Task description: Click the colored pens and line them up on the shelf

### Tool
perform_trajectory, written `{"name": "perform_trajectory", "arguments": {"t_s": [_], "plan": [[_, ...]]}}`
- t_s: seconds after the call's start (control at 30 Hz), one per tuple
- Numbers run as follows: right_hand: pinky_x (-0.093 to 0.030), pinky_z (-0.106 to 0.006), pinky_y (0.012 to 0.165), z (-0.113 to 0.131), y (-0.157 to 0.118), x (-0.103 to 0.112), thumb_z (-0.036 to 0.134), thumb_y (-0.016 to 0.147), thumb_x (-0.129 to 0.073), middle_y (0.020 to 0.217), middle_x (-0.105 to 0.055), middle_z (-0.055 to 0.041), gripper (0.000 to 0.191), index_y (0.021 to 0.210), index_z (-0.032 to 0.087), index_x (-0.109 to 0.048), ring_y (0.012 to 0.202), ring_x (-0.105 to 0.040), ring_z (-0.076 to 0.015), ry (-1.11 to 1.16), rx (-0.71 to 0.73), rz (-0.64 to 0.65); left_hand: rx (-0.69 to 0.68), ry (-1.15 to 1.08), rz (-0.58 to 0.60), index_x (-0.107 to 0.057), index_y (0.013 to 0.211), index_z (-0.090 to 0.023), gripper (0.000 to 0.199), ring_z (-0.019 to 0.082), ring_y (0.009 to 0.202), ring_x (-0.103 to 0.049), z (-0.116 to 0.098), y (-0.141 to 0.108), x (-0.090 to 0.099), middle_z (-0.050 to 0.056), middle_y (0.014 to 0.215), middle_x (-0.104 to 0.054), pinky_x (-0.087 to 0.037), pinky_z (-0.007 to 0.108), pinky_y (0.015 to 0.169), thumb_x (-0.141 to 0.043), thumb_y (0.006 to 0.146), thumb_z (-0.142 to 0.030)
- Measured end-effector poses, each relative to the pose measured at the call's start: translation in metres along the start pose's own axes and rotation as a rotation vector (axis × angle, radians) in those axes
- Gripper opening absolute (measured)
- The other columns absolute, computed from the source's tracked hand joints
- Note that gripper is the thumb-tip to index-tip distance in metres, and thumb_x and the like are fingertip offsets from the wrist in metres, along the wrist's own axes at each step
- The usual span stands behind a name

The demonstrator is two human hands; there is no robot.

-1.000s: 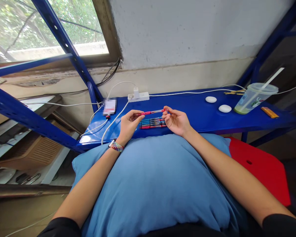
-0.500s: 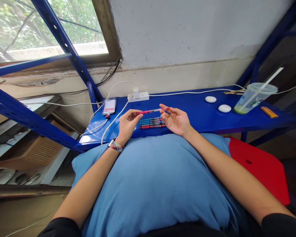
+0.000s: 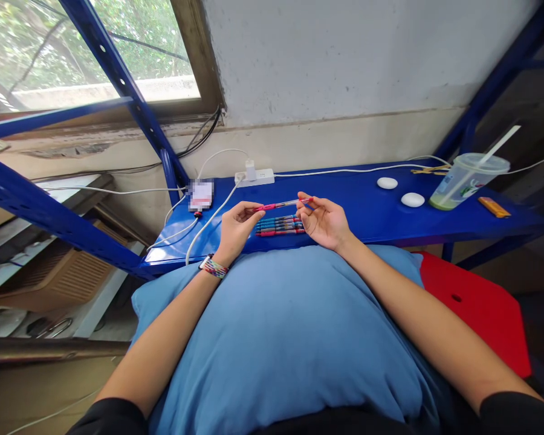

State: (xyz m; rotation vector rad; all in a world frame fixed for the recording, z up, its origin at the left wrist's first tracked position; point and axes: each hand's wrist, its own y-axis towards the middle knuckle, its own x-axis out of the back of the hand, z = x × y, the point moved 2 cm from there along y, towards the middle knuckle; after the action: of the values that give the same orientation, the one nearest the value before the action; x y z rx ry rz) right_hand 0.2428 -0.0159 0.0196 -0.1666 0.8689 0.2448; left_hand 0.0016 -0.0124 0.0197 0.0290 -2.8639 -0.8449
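A pink pen (image 3: 281, 206) with a clear barrel is held level above the blue tabletop (image 3: 358, 208). My left hand (image 3: 236, 228) pinches its pink grip end between thumb and fingers. At the other end, the thumb and fingertips of my right hand (image 3: 327, 225) close on the pen, palm turned partly up. Just below it, several pens (image 3: 278, 226) lie side by side on the tabletop, with blue ones farther back and a pink one nearest me. My right hand hides part of their right ends.
A power strip (image 3: 263, 176) with white cables and a phone (image 3: 201, 195) lie at the left. Two white oval objects (image 3: 387, 183), a plastic cup (image 3: 466, 180) with a straw and an orange packet (image 3: 494, 207) are at the right. A blue cushion (image 3: 290, 326) fills my lap.
The fingers of my right hand have drawn slightly closer together around the pen's end. My left hand and the row of pens look almost unchanged.
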Motion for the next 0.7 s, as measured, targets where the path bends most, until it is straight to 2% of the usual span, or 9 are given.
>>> {"name": "perform_trajectory", "arguments": {"t_s": [0.07,0.2,0.37,0.53,0.7], "plan": [[-0.07,-0.022,0.074,0.0005,-0.0004,-0.0007,0.02,0.101,-0.058,0.089,-0.082,-0.0054,0.022,0.115,0.017,-0.075,0.078,-0.079,-0.015,0.03,-0.01,0.017,0.002,-0.004,-0.001,-0.083,0.1,-0.022,0.02,0.022,0.093,-0.077,-0.0002,-0.0001,-0.0002,0.006,0.098,-0.083,-0.064,0.038,0.09,-0.088,0.089,-0.038],[-0.068,-0.019,0.067,0.0006,0.0002,0.0002,0.012,0.1,-0.052,0.077,-0.078,-0.0044,0.023,0.106,0.017,-0.073,0.066,-0.076,-0.0129,0.08,-0.035,0.009,0.004,0.002,0.007,-0.084,0.099,-0.022,0.02,0.022,0.094,-0.077,-0.0018,-0.0009,-0.001,0.006,0.099,-0.084,-0.064,0.038,0.092,-0.088,0.089,-0.038],[-0.071,-0.023,0.072,0.0004,0.0009,0.0005,0.018,0.104,-0.051,0.088,-0.081,-0.005,0.025,0.117,0.019,-0.073,0.076,-0.078,-0.0145,0.119,-0.036,0.048,0.0,0.009,0.002,-0.084,0.099,-0.022,0.019,0.022,0.092,-0.077,-0.0019,-0.0013,-0.0013,0.006,0.097,-0.083,-0.064,0.038,0.09,-0.088,0.089,-0.038],[-0.069,-0.018,0.069,0.0004,0.002,0.0029,0.014,0.103,-0.057,0.082,-0.077,-0.0016,0.017,0.11,0.02,-0.072,0.072,-0.076,-0.0117,0.107,-0.029,0.029,0.004,0.011,0.006,-0.084,0.098,-0.022,0.019,0.022,0.092,-0.077,-0.0022,-0.0012,-0.0018,0.006,0.096,-0.083,-0.063,0.038,0.089,-0.088,0.089,-0.038],[-0.07,-0.022,0.075,0.0009,-0.0003,0.0,0.023,0.106,-0.054,0.091,-0.08,-0.0047,0.023,0.12,0.018,-0.073,0.079,-0.078,-0.0138,0.096,-0.035,0.057,0.003,0.013,0.001,-0.084,0.098,-0.022,0.02,0.022,0.091,-0.076,-0.0019,-0.0006,-0.0011,0.006,0.097,-0.083,-0.063,0.037,0.089,-0.088,0.088,-0.038]]}}
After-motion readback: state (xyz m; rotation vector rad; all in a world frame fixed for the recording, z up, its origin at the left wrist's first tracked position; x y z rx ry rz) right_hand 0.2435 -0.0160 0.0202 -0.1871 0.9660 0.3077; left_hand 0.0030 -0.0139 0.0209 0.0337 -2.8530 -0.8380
